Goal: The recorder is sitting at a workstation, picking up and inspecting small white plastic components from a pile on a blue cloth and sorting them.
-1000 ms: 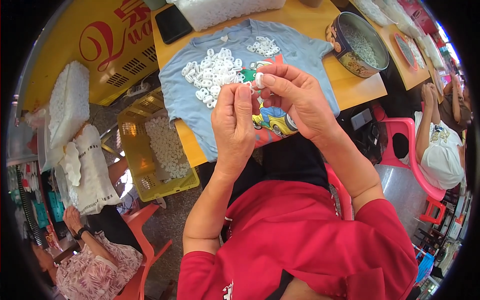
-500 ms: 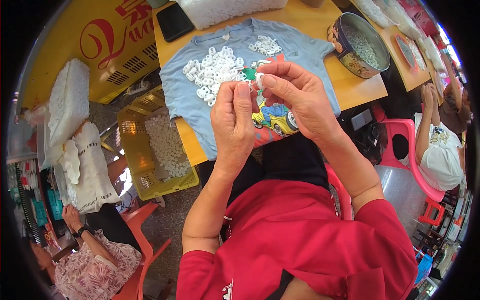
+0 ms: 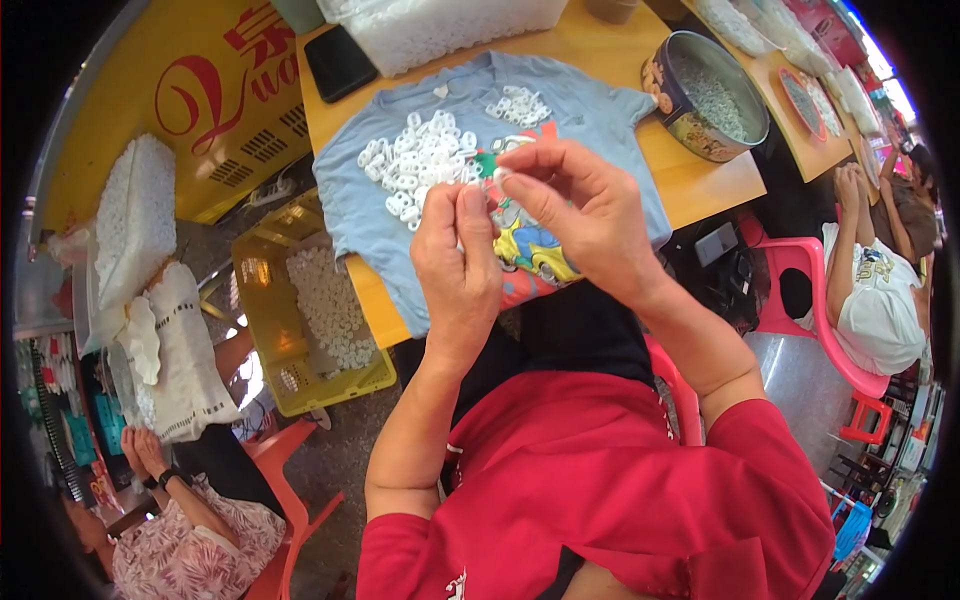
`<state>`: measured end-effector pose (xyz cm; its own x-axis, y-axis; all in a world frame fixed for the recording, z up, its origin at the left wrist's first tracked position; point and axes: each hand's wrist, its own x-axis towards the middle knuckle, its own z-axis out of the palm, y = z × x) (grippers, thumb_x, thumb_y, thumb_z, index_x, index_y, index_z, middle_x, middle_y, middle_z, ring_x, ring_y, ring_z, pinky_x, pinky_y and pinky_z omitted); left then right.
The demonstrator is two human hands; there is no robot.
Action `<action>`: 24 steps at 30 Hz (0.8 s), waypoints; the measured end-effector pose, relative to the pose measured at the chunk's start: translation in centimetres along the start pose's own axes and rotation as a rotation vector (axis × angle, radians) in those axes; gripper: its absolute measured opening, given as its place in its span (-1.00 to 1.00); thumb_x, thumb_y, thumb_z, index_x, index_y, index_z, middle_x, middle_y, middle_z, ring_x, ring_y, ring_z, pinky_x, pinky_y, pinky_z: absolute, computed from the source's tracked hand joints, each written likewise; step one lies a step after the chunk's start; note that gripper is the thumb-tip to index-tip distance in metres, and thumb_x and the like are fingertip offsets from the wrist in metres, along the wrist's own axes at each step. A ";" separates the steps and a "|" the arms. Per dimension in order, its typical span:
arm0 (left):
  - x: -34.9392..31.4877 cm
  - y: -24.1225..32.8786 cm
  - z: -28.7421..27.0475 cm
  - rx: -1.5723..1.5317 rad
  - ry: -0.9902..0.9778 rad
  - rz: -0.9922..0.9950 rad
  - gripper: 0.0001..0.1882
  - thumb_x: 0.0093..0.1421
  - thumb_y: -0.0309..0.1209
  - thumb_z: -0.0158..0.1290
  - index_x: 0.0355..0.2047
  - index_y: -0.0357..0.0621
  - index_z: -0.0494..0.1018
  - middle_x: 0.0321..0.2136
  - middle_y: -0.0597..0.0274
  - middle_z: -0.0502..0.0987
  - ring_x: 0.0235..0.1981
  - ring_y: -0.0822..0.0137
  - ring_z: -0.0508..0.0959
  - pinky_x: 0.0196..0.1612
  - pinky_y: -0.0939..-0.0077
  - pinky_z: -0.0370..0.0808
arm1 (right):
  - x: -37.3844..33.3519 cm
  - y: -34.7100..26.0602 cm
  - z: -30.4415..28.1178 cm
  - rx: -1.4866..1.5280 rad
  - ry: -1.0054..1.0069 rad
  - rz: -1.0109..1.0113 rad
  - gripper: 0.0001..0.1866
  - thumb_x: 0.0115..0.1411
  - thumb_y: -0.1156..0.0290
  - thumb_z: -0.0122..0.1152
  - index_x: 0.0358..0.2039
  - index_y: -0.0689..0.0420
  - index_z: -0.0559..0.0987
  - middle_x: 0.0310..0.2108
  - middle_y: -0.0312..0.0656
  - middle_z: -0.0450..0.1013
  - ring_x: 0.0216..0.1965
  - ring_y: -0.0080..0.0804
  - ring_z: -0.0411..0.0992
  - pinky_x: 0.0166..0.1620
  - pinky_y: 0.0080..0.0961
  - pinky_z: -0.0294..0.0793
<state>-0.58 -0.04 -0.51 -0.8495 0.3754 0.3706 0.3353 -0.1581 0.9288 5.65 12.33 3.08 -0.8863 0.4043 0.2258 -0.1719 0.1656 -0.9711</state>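
My left hand [image 3: 457, 255] is closed in a pinch, thumb against the bent forefinger; what it holds is hidden. Close beside it, my right hand [image 3: 590, 220] pinches a small white plastic piece [image 3: 500, 174] between thumb and forefinger. Both hands are above a light blue T-shirt [image 3: 590, 85] with a colourful printed picture, spread over the table. Just beyond my left hand lies a heap of white plastic pieces [image 3: 420, 155], oval with holes. A smaller cluster of white pieces [image 3: 518, 105] lies farther back on the shirt.
A round tin [image 3: 690, 135] of small metal parts stands at the right on the wooden table [image 3: 715, 185]. A black phone [image 3: 340, 62] and a white-filled container [image 3: 455, 38] are at the back. A yellow crate [image 3: 285, 385] holds white pieces at the left. Other people sit on both sides.
Both hands have shifted slightly left; the right fingertips and white piece have come down closer to the left fingertips. The view has tilted a little. The person at left has brought both hands together.
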 end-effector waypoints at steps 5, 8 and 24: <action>-0.3 0.5 -0.1 0.107 0.022 0.009 -0.84 0.37 -0.46 -0.10 -0.38 -0.25 0.35 -0.61 0.26 0.38 -0.60 0.46 0.35 -0.53 0.51 0.30 | 0.1 -0.3 0.2 -0.039 0.006 -0.007 -0.79 0.20 0.49 0.26 -0.17 0.27 0.57 -0.28 -0.28 0.53 -0.27 -0.65 0.47 -0.17 -0.65 0.48; -0.4 0.4 -0.4 0.129 0.014 0.009 -0.84 0.37 -0.45 -0.11 -0.37 -0.24 0.36 -0.60 0.27 0.38 -0.60 0.47 0.35 -0.52 0.53 0.30 | 0.0 -1.0 0.2 -0.036 -0.007 0.047 -0.80 0.20 0.49 0.26 -0.17 0.27 0.58 -0.29 -0.28 0.53 -0.29 -0.65 0.47 -0.19 -0.64 0.48; -0.3 0.6 0.1 0.112 -0.021 -0.048 -0.80 0.40 -0.42 -0.14 -0.39 -0.23 0.32 -0.57 0.32 0.36 -0.54 0.53 0.38 -0.46 0.59 0.33 | 0.1 -0.4 0.1 0.041 0.029 0.055 -0.79 0.23 0.45 0.22 -0.16 0.27 0.57 -0.30 -0.28 0.52 -0.34 -0.69 0.45 -0.27 -0.69 0.46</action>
<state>-0.11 -0.17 -0.08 -0.8575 0.3995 0.3244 0.3384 -0.0371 0.9403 5.56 12.23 3.47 -0.8821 0.4379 0.1739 -0.1416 0.1056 -0.9843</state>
